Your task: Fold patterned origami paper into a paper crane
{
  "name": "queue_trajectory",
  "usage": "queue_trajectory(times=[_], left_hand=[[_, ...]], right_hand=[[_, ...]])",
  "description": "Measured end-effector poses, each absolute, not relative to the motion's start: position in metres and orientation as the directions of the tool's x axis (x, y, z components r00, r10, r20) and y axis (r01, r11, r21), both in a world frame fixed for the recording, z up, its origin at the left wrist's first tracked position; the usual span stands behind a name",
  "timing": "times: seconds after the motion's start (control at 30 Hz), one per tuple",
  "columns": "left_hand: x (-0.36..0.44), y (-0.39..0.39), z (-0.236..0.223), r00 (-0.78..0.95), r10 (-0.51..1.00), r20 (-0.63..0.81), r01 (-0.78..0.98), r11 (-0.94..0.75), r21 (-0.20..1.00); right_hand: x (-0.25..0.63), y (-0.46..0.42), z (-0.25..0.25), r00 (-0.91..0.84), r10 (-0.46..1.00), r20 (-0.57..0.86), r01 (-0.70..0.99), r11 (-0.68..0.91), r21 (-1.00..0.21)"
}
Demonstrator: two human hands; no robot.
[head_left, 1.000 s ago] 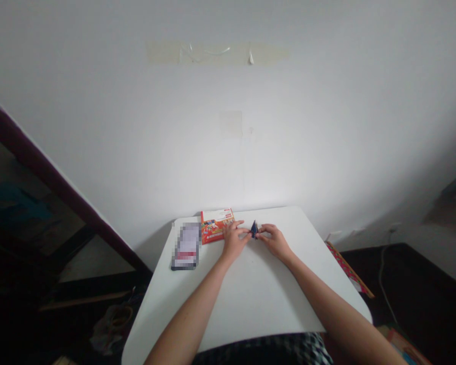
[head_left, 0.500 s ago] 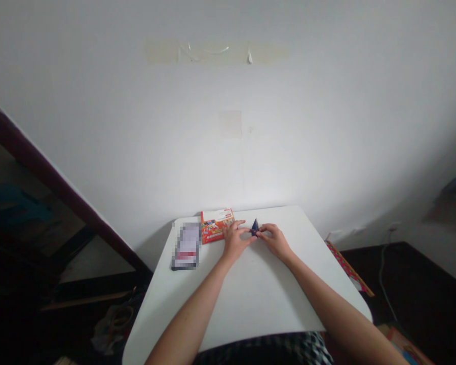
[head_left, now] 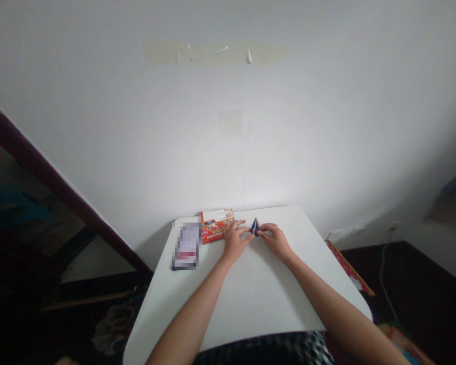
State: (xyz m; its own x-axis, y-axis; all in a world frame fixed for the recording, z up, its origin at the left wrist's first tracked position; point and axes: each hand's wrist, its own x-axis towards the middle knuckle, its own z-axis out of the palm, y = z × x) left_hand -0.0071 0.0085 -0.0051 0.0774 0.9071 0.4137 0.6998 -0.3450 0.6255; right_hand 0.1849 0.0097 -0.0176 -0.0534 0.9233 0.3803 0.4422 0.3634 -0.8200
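Observation:
A small dark blue folded paper piece [head_left: 255, 226] stands pointed-up near the far edge of the white table [head_left: 251, 299]. My left hand [head_left: 234, 238] pinches its left side with the fingertips. From the other side, my right hand [head_left: 275, 238] pinches it with curled fingers. Both forearms reach forward across the table.
An orange-red printed packet [head_left: 215, 225] lies at the far edge, just left of my left hand. A blurred-out flat item [head_left: 186, 246] lies further left. A white wall rises right behind the table. Red patterned paper [head_left: 345, 268] sticks out beyond the right edge; clutter covers the dark floor.

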Motion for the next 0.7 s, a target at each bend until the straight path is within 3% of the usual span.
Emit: queue_trajectory(times=[0.7], left_hand=[[-0.0046, 0.0071, -0.0032, 0.045, 0.920, 0.390, 0.714, -0.303, 0.631]], right_hand=[[0.1843, 0.0098, -0.0194, 0.011, 0.929, 0.371, 0.343, 0.344, -0.874]])
